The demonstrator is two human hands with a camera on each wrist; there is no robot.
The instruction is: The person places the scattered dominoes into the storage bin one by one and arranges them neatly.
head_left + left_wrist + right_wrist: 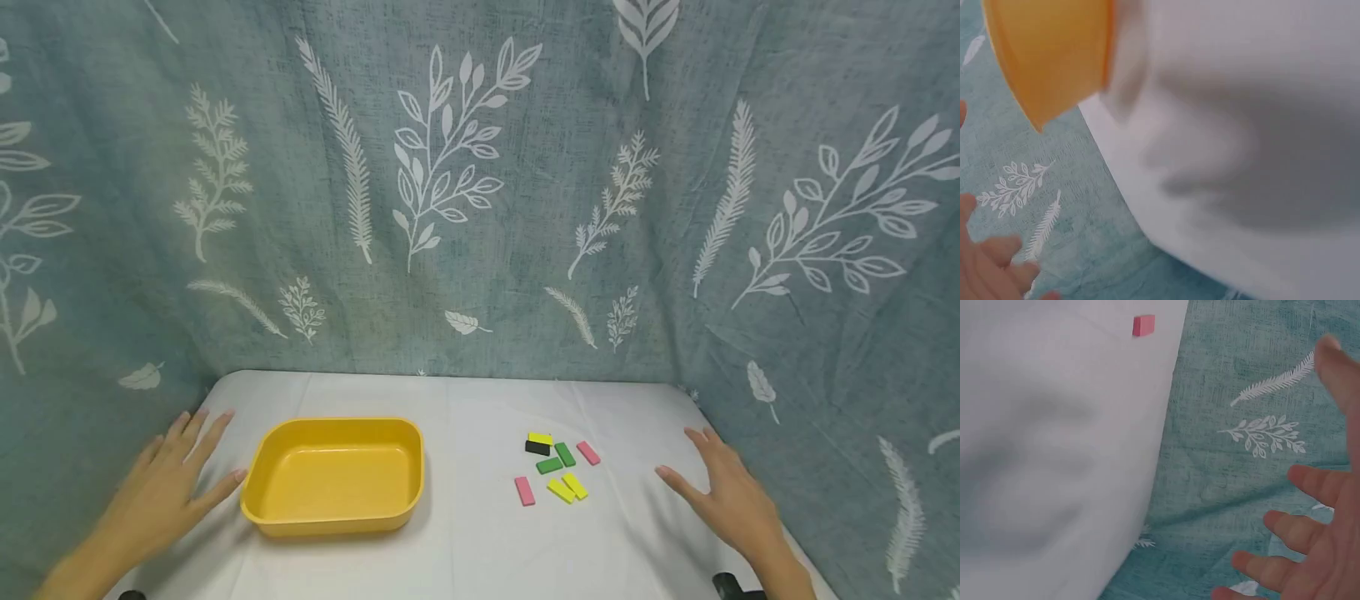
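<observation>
My left hand [161, 492] hovers with spread fingers at the left side of a yellow rectangular tray [333, 523], its thumb tip right by the rim. Out to the right, my right hand [731, 500] is held with fingers apart, holding nothing. Between the hands, nearer the right one, lie several small flat blocks: a black block [537, 448], green blocks [565, 454], yellow blocks [561, 491] and pink blocks [524, 491]. One pink block [1143, 325] shows in the right wrist view, apart from the fingers. The left wrist view has the tray's side [1054, 56] beyond the fingers.
A white cloth-covered table [480, 550] carries everything, with rounded far corners. Blue-green curtains [495, 317] with white leaf prints hang behind it and along both sides. Dark pieces [727, 585] show near the wrists at the bottom edge.
</observation>
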